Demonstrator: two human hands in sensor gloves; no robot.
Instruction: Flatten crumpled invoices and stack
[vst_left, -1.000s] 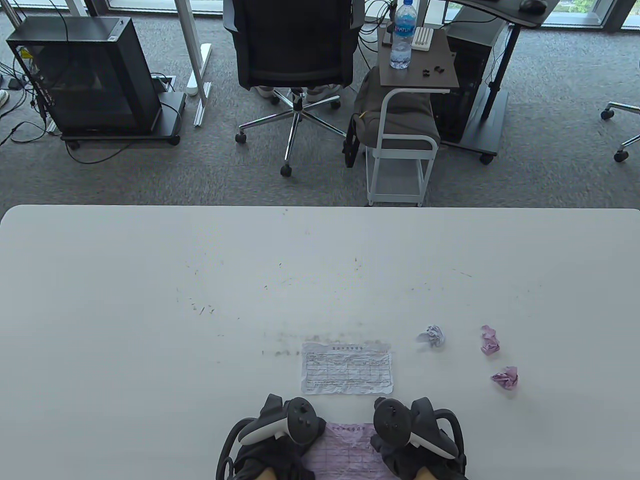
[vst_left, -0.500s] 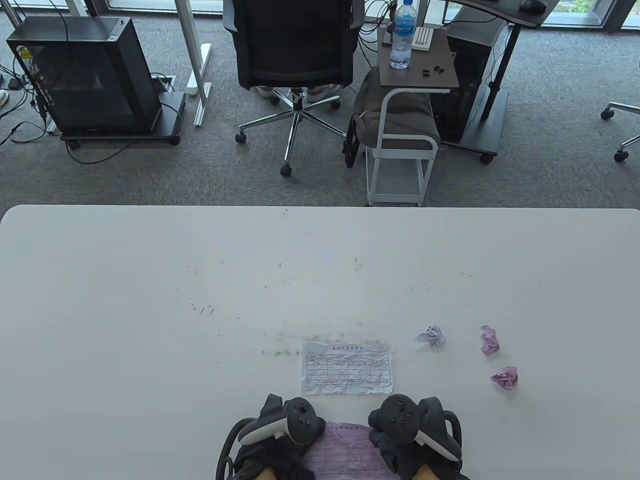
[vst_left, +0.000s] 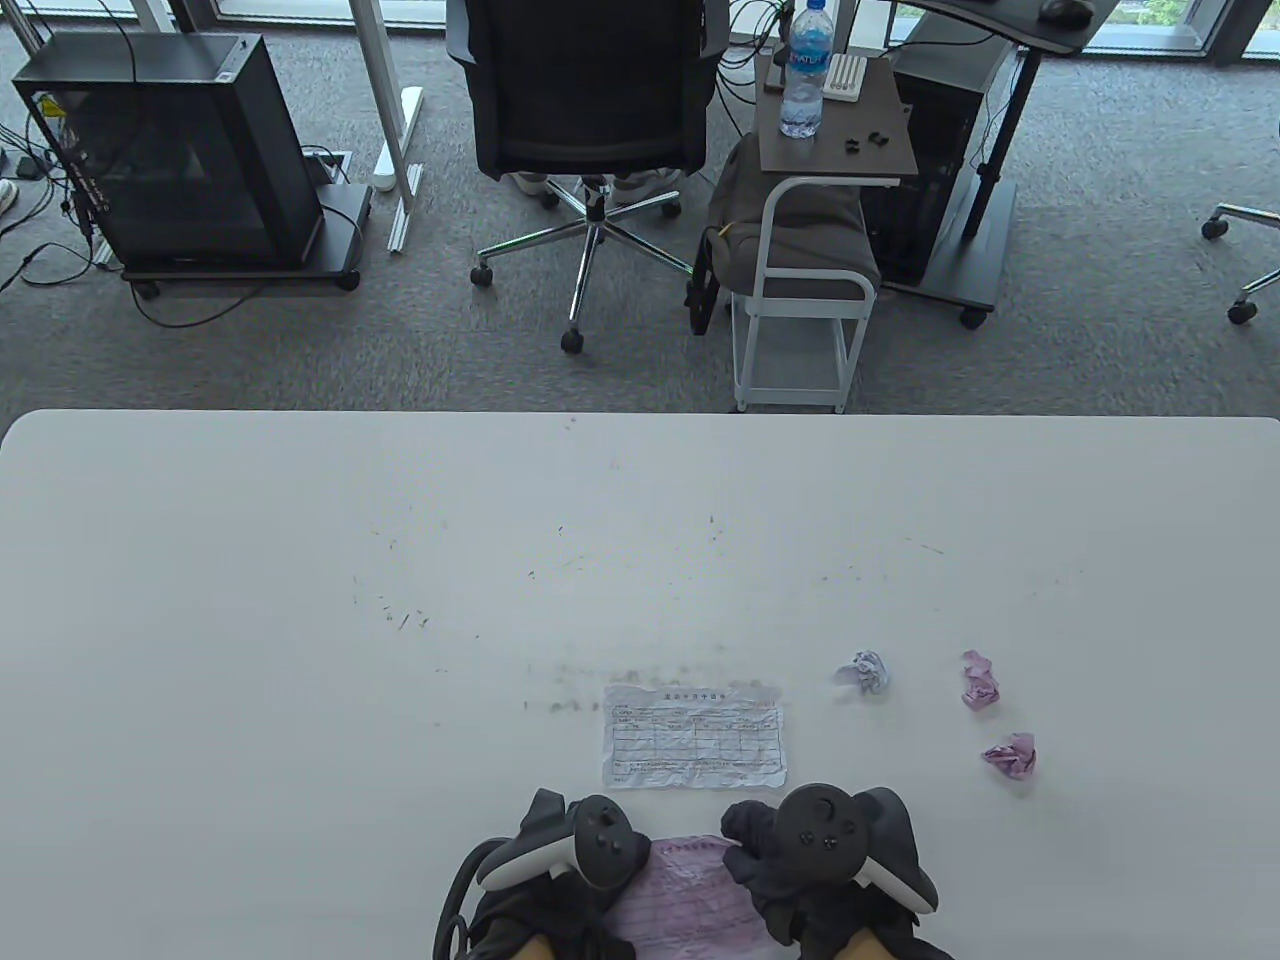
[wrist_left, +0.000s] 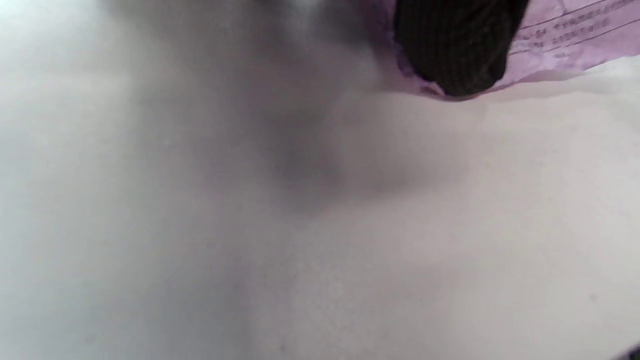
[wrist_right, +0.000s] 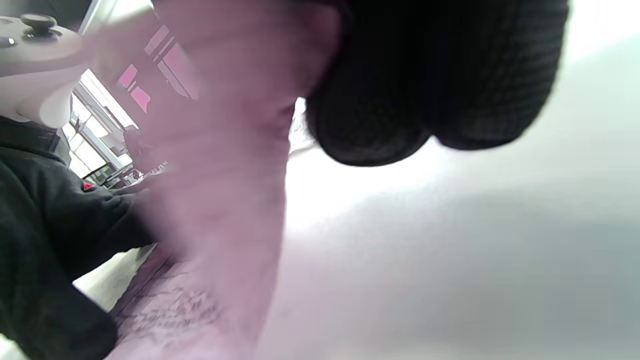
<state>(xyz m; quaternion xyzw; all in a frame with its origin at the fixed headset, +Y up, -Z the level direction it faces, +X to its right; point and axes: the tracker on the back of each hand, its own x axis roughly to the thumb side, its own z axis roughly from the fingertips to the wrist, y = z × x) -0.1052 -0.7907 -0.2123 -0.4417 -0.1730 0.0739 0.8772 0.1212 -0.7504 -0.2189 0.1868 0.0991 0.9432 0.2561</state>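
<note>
A pink invoice (vst_left: 690, 885) lies at the table's front edge between my two hands. My left hand (vst_left: 575, 865) presses its left edge; in the left wrist view a gloved fingertip (wrist_left: 452, 47) rests on the pink paper (wrist_left: 565, 40). My right hand (vst_left: 800, 860) grips the right edge and lifts it; the right wrist view shows the pink sheet (wrist_right: 220, 200) raised beside my fingers (wrist_right: 430, 75). A flattened white invoice (vst_left: 695, 737) lies just beyond. Three crumpled balls lie to the right: one white (vst_left: 865, 672), two pink (vst_left: 981, 680) (vst_left: 1011, 754).
The white table (vst_left: 300, 600) is scuffed in the middle. Beyond its far edge stand an office chair (vst_left: 590, 110), a small cart with a water bottle (vst_left: 806, 70), and a computer case (vst_left: 165, 150).
My right hand has shifted right and turned, lifting the pink invoice's right edge. My left hand stays put. The other papers have not moved.
</note>
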